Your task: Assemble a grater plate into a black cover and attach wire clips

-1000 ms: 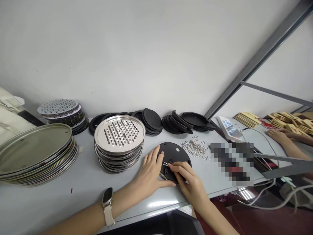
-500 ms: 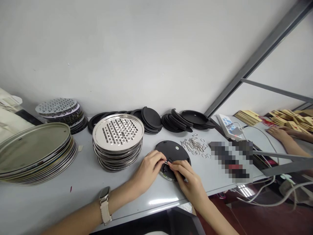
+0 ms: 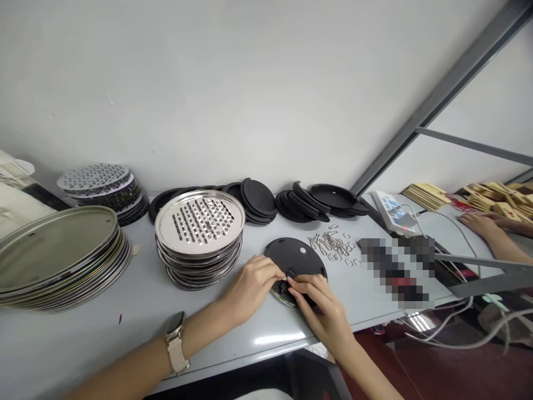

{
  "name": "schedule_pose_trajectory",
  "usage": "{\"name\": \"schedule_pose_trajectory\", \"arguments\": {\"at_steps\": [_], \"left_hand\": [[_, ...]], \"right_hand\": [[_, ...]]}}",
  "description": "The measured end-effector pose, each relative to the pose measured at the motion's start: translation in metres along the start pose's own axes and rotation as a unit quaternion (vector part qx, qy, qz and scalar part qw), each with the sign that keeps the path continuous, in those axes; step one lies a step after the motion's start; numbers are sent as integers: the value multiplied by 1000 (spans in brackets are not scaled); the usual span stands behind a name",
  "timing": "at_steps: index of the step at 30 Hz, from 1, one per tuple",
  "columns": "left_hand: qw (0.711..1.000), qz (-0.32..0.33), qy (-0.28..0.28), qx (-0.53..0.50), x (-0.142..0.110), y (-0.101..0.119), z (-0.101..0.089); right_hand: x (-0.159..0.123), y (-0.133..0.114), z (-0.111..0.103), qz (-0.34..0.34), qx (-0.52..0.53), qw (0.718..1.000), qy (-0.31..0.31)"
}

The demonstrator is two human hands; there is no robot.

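Observation:
A black round disc (image 3: 291, 253) with a shiny rim lies on the grey table before me. Over its near part, the fingers of my left hand (image 3: 258, 280) are pinched together. My right hand (image 3: 318, 300) is closed as well, thumb and fingertips almost meeting those of the left. Between the fingertips a sliver of a small metal piece (image 3: 285, 278) shows; its shape is mostly covered. Just beside it, small black raised parts (image 3: 283, 288) stand on the disc. Right of the disc lies a loose pile of metal clasps and rings (image 3: 331, 244).
Left of my hands rises a stack of round metal plates (image 3: 200, 222), with larger metal trays (image 3: 54, 250) farther left. Black round covers (image 3: 258, 200) line the wall. A power strip (image 3: 393, 214) and a grey frame (image 3: 416, 130) stand right; another person's hand (image 3: 481, 225) rests beyond.
My fingertips have drawn slightly closer together, and less of the small metal piece shows between them. The view has shifted a little; the disc remains in place.

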State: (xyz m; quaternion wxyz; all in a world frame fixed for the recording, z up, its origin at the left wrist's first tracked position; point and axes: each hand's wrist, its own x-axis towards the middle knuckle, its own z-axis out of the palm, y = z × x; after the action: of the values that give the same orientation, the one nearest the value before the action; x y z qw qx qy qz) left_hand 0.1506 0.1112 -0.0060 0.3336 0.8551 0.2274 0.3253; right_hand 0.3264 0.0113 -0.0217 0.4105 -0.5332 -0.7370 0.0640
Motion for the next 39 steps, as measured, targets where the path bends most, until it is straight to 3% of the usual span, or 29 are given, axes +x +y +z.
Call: {"name": "schedule_pose_trajectory", "arguments": {"at_steps": [13,23,30,39], "left_hand": [[999,31,-13,9,4,0,0],[998,18,-50,44,13,6,-4],[992,61,-89,65,18,10,-6],[995,-20,-96,-5,33,15,-8]], "right_hand": [[-1,1,1,12,-1,1000,-4],[1,-1,-1,46,9,999,-2],[4,4,-7,149,15,988,34],[11,16,-13,184,92,977,52]]}}
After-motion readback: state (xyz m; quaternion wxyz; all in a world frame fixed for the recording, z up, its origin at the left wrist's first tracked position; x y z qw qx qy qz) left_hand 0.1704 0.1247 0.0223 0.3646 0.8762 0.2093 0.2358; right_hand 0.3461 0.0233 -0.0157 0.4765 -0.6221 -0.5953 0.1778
